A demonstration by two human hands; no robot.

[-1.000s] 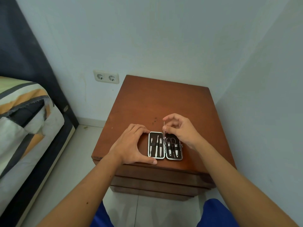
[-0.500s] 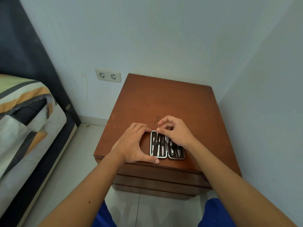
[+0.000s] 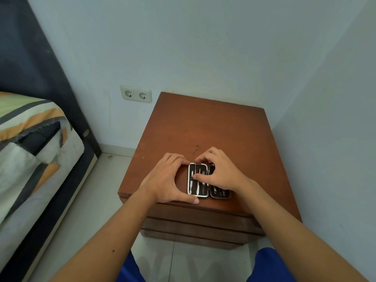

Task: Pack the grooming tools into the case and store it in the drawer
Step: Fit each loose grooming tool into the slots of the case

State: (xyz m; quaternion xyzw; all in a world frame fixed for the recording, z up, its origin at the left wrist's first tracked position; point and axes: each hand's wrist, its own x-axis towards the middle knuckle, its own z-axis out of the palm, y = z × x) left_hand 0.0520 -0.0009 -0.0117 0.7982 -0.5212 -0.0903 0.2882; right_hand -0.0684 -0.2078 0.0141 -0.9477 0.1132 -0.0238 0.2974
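Observation:
A small black grooming case [image 3: 198,190] with a silver rim lies open flat near the front edge of a brown wooden nightstand [image 3: 207,127]. Several metal tools sit in slots in both halves. My left hand [image 3: 166,178] cups the case's left side, thumb along the front edge and fingers at the back corner. My right hand [image 3: 218,171] lies over the case's middle and right half, pinching a thin metal tool [image 3: 195,166] and pressing it into the left half. The right half is mostly hidden. Closed drawer fronts [image 3: 199,222] show below the top.
White walls close in behind and to the right of the nightstand. A double wall socket [image 3: 136,94] is on the back wall. A bed [image 3: 30,147] with a striped cover and a dark headboard stands at the left. Pale floor tiles lie between.
My right hand has moved left and down with the thin tool, from above the case's hinge onto the left half. My left hand has stayed on the case's left side.

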